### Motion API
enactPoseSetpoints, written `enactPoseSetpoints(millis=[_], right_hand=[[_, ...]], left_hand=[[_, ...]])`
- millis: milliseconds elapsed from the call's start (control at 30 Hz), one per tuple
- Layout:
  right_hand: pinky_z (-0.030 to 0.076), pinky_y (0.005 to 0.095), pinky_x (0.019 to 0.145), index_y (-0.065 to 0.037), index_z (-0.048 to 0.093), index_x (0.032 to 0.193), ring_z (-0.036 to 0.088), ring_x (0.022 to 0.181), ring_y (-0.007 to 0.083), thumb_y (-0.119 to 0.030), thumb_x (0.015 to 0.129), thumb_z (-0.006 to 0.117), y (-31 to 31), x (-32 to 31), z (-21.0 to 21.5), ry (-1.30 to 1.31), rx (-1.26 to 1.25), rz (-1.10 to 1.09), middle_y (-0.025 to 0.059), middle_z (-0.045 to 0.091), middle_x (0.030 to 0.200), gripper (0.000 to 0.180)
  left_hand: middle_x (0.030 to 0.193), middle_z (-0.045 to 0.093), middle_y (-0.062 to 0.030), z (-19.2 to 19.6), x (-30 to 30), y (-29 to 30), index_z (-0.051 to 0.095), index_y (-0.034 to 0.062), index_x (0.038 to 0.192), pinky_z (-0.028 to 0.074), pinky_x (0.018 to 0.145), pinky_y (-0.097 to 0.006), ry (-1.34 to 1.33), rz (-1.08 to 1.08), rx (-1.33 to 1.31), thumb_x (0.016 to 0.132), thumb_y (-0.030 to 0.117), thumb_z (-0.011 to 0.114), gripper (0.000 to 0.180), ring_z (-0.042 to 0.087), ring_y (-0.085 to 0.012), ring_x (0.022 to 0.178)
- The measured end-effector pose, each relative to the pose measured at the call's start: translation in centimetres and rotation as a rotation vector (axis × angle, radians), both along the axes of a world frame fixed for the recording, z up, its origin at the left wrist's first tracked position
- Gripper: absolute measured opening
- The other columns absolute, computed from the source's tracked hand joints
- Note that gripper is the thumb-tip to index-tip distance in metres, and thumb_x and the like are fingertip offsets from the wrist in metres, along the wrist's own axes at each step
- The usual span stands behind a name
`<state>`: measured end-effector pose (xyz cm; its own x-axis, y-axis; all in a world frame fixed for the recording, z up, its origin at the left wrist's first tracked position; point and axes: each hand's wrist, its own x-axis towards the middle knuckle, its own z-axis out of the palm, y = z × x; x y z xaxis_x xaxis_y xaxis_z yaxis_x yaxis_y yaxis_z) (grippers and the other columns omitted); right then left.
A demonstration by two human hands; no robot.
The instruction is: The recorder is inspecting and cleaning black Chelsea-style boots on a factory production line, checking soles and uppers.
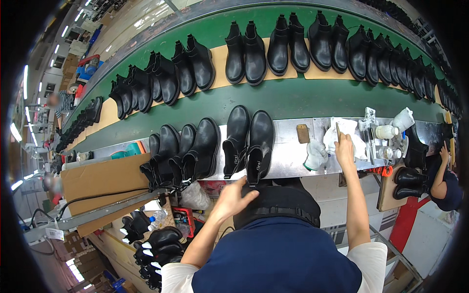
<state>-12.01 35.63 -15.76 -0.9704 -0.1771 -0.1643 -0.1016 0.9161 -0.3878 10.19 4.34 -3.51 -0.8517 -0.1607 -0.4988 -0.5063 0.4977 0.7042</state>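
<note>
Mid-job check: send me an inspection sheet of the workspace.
Surface: metal bench, green strip beyond.
Job's things: pair of black boots, toes pointing away; thin tan tool.
Clutter: white cloth, pale glove, brown block, white jar.
Left hand: fingers spread near the pair's heels; contact unclear.
Right hand: grips the tool over the cloth.
Cables: black cable, left.
Surroundings: co-worker at right; boot row on the strip.

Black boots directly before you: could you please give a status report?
Left hand open near black boots; right hand gripping slim brown tool at white cloth. Boots side by side on metal table, toes away. Brown block apart, to their right.
</note>
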Motion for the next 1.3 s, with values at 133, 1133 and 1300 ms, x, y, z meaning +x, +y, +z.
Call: enactPoseSetpoints(millis=[133,1133,1300], right_hand=[[0.045,0.0452,0.080,0.004,0.046,0.121,0.054,0.094,0.0382,-0.008,0.080,0.063,-2.6,0.7,0.5,0.282,-0.040,0.049,0.0257,0.051,0.102,0.046],[0.045,0.0244,0.072,-0.004,0.055,0.120,0.054,0.083,0.0091,-0.026,0.093,0.050,-12.3,3.6,6.0,-0.499,-1.421,-0.019,0.0053,0.061,0.098,0.035],[0.044,0.0238,0.071,-0.003,0.056,0.116,0.055,0.080,0.0090,-0.028,0.093,0.051,-12.7,3.6,6.1,-0.514,-1.361,-0.012,0.0057,0.061,0.096,0.034]], left_hand=[[0.107,0.061,-0.0236,0.7,-2.0,-2.7,0.052,-0.0095,0.116,0.049,0.087,-0.034,0.217,0.363,-0.006,0.082,0.015,0.067,0.044,0.062,-0.0274,0.098],[0.098,0.066,-0.0127,-4.5,-4.7,-4.9,0.062,-0.0012,0.107,0.051,0.074,-0.030,0.258,0.864,0.841,0.088,0.005,0.049,0.024,0.063,-0.0208,0.086],[0.098,0.066,-0.0127,-2.9,-5.6,-5.8,0.061,-0.0007,0.108,0.051,0.074,-0.030,0.300,0.835,0.813,0.088,0.004,0.048,0.024,0.063,-0.0206,0.085]])
